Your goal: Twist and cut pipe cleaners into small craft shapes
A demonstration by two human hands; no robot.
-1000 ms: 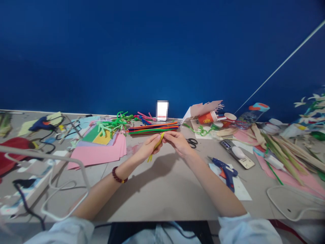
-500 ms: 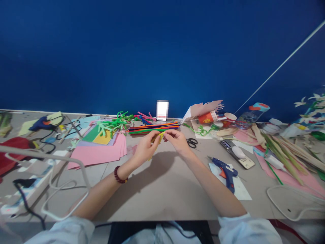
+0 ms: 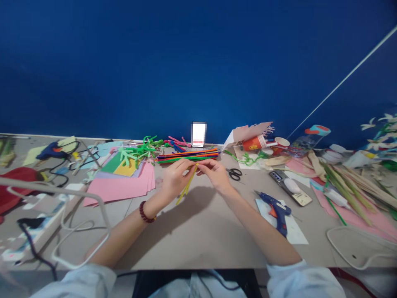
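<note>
1. We record the left hand (image 3: 175, 179) and right hand (image 3: 216, 175) nearly closed, both pinching a yellow pipe cleaner (image 3: 187, 186) at centre frame.
2. Orange paper cup (image 3: 254, 143), upper right, lies tipped beside a white cup (image 3: 281, 142); its print is unreadable.

A table (image 3: 217, 242) holds pink paper (image 3: 114, 190), pipe cleaners (image 3: 187, 155), scissors (image 3: 235, 174).

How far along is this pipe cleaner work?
Done: twisted green pipe cleaners lie at the back of the table. In hand: a yellow pipe cleaner, pinched between the left hand and right hand. Remaining: a bundle of straight multicoloured pipe cleaners lies unbent.
</note>
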